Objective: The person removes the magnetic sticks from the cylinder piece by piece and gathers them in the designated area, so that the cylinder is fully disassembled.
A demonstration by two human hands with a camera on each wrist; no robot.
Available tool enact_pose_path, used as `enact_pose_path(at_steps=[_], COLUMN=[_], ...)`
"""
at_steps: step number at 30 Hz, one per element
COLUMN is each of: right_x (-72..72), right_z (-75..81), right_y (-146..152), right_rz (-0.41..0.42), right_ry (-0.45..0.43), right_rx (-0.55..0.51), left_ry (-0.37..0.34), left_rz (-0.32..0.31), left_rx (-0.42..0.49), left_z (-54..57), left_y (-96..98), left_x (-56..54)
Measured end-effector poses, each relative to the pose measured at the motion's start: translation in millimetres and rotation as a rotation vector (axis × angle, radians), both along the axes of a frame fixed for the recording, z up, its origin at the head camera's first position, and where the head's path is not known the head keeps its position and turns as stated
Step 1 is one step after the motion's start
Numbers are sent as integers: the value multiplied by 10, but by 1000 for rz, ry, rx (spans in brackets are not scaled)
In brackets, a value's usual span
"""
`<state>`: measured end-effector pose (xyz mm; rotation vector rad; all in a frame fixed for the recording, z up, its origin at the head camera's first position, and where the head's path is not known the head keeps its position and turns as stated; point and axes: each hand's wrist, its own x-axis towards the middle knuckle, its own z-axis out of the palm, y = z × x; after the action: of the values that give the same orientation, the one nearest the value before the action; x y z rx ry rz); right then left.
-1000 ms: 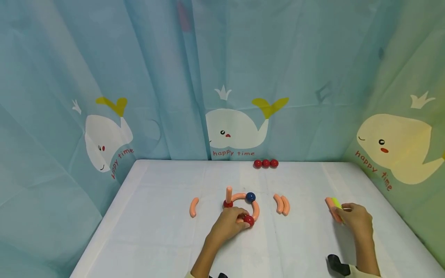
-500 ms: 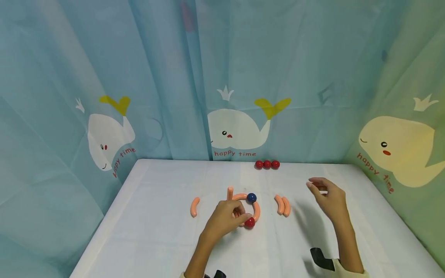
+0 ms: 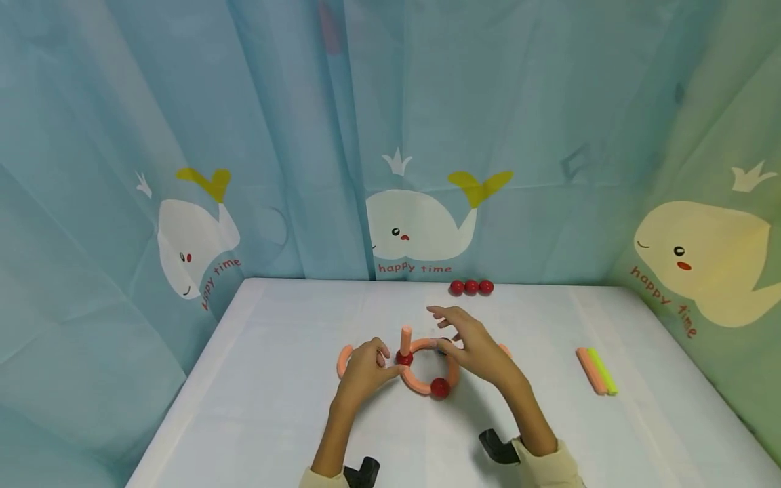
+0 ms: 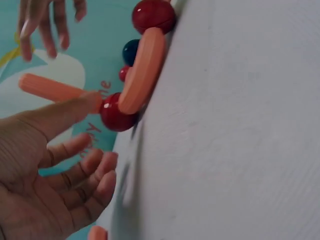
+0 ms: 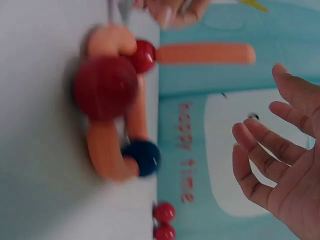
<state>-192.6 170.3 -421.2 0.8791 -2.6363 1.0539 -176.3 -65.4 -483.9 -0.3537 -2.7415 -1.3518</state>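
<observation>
A ring of curved orange rods (image 3: 417, 383) and balls lies on the table. Its front ball is red (image 3: 440, 388), a blue ball (image 5: 142, 158) sits at the back right, and another red ball (image 3: 404, 358) at the left bears an upright straight orange rod (image 3: 406, 340). Beside that left ball is my left hand (image 3: 363, 369), fingers loosely bent; its thumb tip overlaps the base of the upright rod in the left wrist view, and contact is unclear. My right hand (image 3: 478, 348) hovers over the ring's back right, fingers spread, holding nothing and mostly hiding the blue ball in the head view.
Several loose pieces lie about: a curved orange rod (image 3: 344, 362) left of my left hand, another (image 3: 505, 350) mostly behind my right hand, an orange stick (image 3: 590, 371) beside a yellow-green stick (image 3: 603, 371) at right, and three red balls (image 3: 472, 287) along the back edge.
My right hand has left the orange and yellow-green sticks at the right and moved over the ring. My left hand has let go of the front red ball and shifted left.
</observation>
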Motion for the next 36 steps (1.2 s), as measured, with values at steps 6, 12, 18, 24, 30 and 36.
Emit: enact_pose_path(at_steps=[6,12,18,24,30,36], right_x=[19,8,-4,2,8,4], right_z=[-138,-249,-281,-306,-356,-432], right_y=[-290,-458,-522,-542,-536,-516], right_rz=[50,30,-14,-50,-175,-256], right_ry=[-24,12,37,0,-70,-173], right_rx=[-71,-158,-197,-226,-261,-257], left_ry=[-36,8,35,22,29,17], left_rz=[-2,-4,17,42,50,62], left_rx=[30,6,-1,15,22,35], left_z=[-131,-169,-155,-170,-174,-186], left_y=[39,101,150,169,189,190], left_x=[-44,-96,-132,-142,-151,-154])
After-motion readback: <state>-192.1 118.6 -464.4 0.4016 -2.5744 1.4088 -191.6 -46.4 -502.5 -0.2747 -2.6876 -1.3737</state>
